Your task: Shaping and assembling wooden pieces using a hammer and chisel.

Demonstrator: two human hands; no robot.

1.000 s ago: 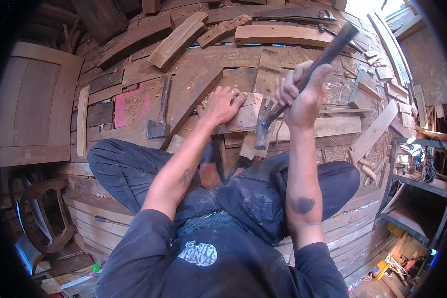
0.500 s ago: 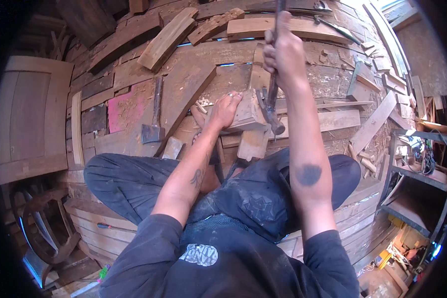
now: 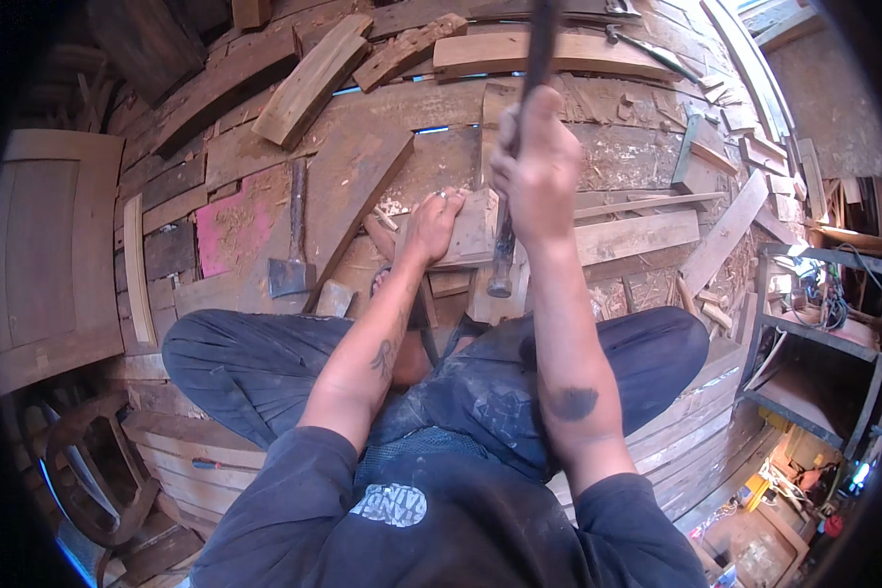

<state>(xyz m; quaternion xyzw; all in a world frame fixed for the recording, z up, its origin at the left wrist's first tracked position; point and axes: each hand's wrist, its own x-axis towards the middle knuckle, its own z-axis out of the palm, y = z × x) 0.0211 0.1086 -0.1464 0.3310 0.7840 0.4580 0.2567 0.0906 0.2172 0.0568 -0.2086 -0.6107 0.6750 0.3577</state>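
My left hand (image 3: pixel 431 227) lies over a pale wooden block (image 3: pixel 473 227) in front of my crossed legs, its fingers bent over the block's top. In my right hand (image 3: pixel 542 171) is a hammer (image 3: pixel 503 253), gripped round its dark shaft. The hammer's head hangs low, just to the right of the block, and the shaft rises out of the top of the picture. Beneath the hammer head stands another light wood piece (image 3: pixel 490 307). Whether the head touches any wood, I cannot tell.
Left of the block lies a hatchet (image 3: pixel 292 276), close to a pink patch (image 3: pixel 235 225) strewn with shavings. Planks (image 3: pixel 314 78) and offcuts (image 3: pixel 725 230) cover the floor ahead. Another hammer (image 3: pixel 657 51) lies far right, a screwdriver (image 3: pixel 211 464) near left. A metal rack (image 3: pixel 823 333) stands at right.
My right hand and the hammer have moved left and nearer to me, and the hammer head has turned. My left hand stays on the block. The view has shifted slightly.
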